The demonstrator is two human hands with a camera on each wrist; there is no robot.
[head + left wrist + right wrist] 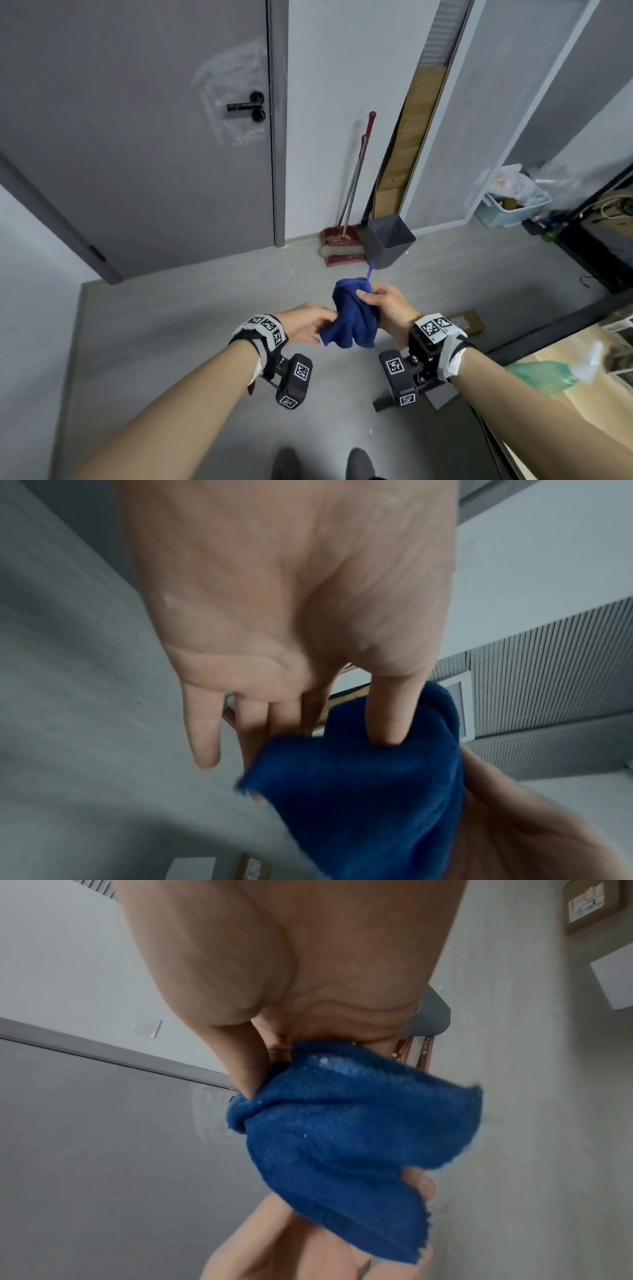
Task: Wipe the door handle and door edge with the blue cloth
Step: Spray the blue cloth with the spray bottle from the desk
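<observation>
Blue cloth (352, 317): bunched, held in mid-air between both hands, well apart from the door; right hand (387, 306) clenched round its upper fold; left hand (310, 323) pinching the lower corner, thumb (388, 718) pressed into the pile; advice: fold into a flat pad before reaching; door handle (245, 106): black lever, untouched; door edge (275, 137): grey, closed against its frame.

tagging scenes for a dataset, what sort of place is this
Probably an indoor hallway or utility corner, perhaps an office or flat. A closed grey door with a black lever handle, a red broom and dustpan leaning on the wall, and a dark waste bin suggest it.
</observation>
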